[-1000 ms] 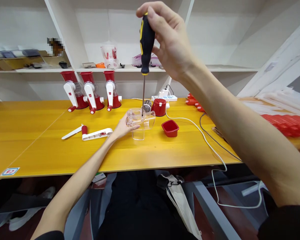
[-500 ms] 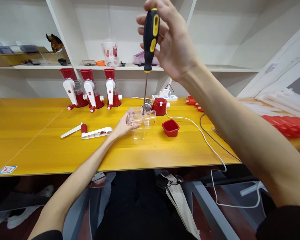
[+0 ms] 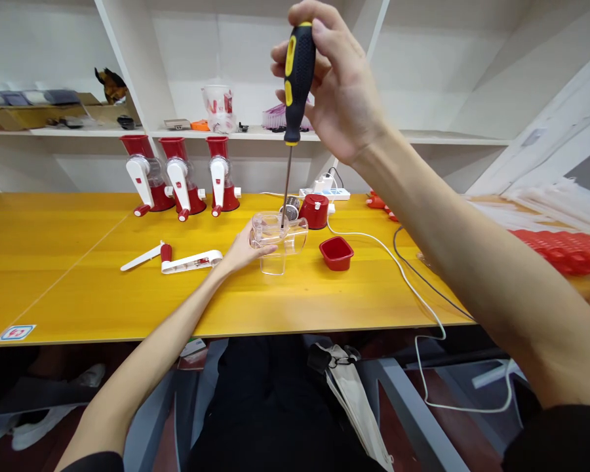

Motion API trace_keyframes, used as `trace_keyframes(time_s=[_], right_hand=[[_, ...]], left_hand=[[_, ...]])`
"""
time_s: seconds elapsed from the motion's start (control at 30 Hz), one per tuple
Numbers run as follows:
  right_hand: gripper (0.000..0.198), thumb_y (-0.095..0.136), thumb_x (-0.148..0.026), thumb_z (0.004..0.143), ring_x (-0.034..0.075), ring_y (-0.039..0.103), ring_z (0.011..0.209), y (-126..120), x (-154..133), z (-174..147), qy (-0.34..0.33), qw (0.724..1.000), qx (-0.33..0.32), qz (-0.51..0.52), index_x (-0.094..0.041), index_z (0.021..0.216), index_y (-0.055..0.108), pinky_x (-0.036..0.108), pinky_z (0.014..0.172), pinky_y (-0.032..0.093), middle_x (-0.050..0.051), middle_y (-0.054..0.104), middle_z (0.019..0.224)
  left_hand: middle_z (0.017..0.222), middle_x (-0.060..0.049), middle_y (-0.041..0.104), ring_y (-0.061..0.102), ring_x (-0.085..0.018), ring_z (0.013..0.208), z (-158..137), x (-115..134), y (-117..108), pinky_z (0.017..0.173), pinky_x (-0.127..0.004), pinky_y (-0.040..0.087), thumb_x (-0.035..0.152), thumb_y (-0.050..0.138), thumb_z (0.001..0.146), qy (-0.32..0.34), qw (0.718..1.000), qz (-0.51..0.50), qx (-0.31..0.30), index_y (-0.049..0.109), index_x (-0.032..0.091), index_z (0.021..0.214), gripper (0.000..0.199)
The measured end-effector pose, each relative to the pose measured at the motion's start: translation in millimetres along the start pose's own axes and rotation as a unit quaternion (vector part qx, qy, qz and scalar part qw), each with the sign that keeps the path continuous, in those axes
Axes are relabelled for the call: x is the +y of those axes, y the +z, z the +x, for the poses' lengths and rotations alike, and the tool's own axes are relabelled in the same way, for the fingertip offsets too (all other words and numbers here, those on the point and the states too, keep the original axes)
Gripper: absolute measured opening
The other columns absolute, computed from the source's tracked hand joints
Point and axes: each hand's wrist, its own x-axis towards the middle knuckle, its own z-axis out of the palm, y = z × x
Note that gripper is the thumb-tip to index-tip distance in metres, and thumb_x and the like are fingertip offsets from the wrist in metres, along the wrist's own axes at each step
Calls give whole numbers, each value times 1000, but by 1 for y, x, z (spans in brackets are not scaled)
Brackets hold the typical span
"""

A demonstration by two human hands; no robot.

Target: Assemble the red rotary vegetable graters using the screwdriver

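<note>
My right hand (image 3: 341,82) is closed around the top of a black and yellow screwdriver (image 3: 299,78), held nearly upright. Its thin shaft points down into a clear plastic grater housing (image 3: 273,239); what the tip meets there is too small to tell. With fingers and thumb, my left hand (image 3: 243,252) grips the housing's left side on the table. Behind the housing lies a metal grater drum (image 3: 291,208) beside a red base (image 3: 314,211). To the right sits a red square hopper (image 3: 336,253). A white crank handle (image 3: 191,261) with a red knob lies to the left, near a white strip (image 3: 141,257).
Three assembled red and white rotary graters (image 3: 178,178) stand at the back left. A power strip (image 3: 325,193) and a white cable (image 3: 398,262) lie to the right. Red parts (image 3: 563,251) are at the far right. White shelves (image 3: 255,133) rise behind the yellow table (image 3: 78,288).
The screwdriver has turned about its axis; its yellow inserts have gone from the right side of the handle to the left. My left hand and the housing stay in place.
</note>
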Motion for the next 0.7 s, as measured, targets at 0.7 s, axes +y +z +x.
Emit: trace_keyframes(time_s=[0.7], right_hand=[[10, 54, -30, 95, 6, 63, 80, 7, -2, -1, -25, 999, -5, 23, -20, 96, 56, 20, 71, 53, -2, 65, 86]], left_hand=[[122, -13, 68, 67, -29, 109, 0, -1, 0, 98, -47, 52, 51, 82, 68, 11, 999, 32, -3, 54, 16, 127, 74]])
